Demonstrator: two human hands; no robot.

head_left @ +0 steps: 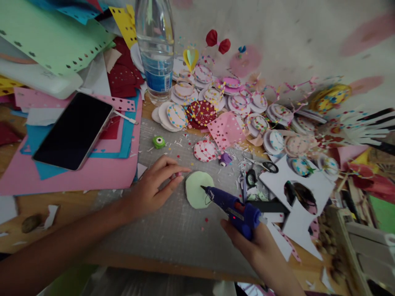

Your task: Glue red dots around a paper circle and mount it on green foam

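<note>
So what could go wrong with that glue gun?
The glue gun in the right hand shows a red light, so it may be hot; its tip points toward the left hand, and a slip might burn it. Loose stars near the green disc could stick in glue. The bottle might topple onto the decorated discs beside it if bumped.

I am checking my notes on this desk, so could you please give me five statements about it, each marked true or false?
1. The right hand holds a glue gun. True.
2. The bottle lies on its side. False: it stands upright.
3. The left hand is beside the pale green disc. True.
4. The phone is to the right of the glue gun. False: it lies to the left, on a pile of coloured paper.
5. The glue gun is green. False: it is mostly blue.
</note>
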